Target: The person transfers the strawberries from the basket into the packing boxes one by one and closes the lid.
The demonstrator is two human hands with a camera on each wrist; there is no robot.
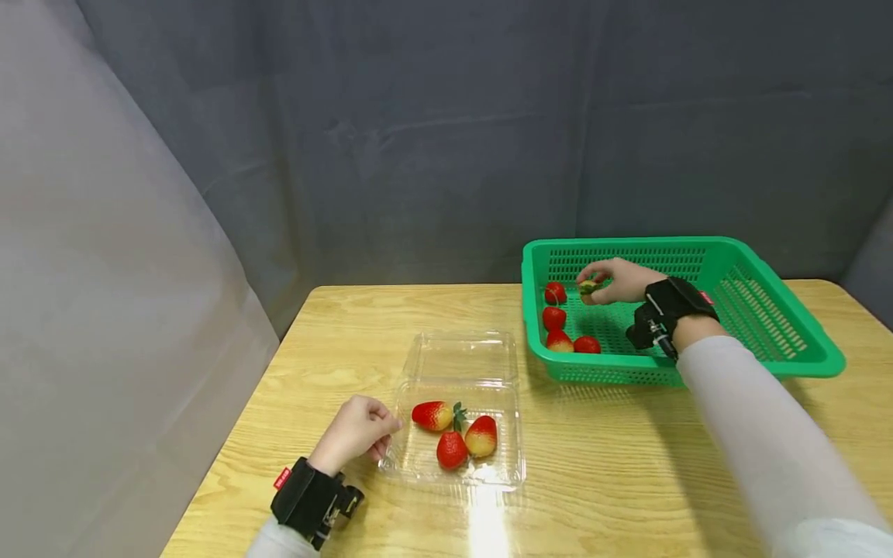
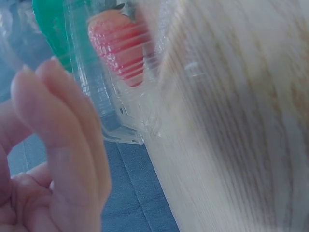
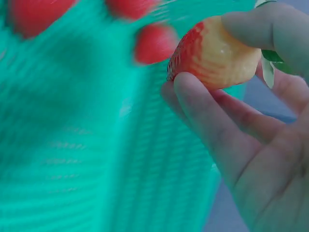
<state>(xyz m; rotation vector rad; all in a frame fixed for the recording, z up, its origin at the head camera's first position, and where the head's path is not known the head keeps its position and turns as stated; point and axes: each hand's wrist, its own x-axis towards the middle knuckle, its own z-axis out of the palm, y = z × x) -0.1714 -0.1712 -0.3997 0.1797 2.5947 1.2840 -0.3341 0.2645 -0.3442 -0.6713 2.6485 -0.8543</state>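
Observation:
My right hand (image 1: 621,280) pinches a strawberry (image 3: 217,53) between thumb and fingers above the left part of a green plastic basket (image 1: 698,373). Pale yellow near its green leaves, that berry turns red toward the tip. At the left side of a clear plastic clamshell box (image 1: 463,356), my left hand (image 1: 359,426) holds the rim between thumb and fingers; the exact contact is hard to see. The box stands with its lid laid back, and in it lie a red-and-yellow strawberry (image 1: 432,416), a red one (image 1: 452,451) and another two-toned one (image 1: 481,436).
Several strawberries (image 1: 554,318) lie along the left side of the basket, which stands at the back right of the wooden table (image 1: 579,480). Grey cloth (image 1: 432,155) hangs behind the table, and a pale cloth (image 1: 105,310) hangs on the left.

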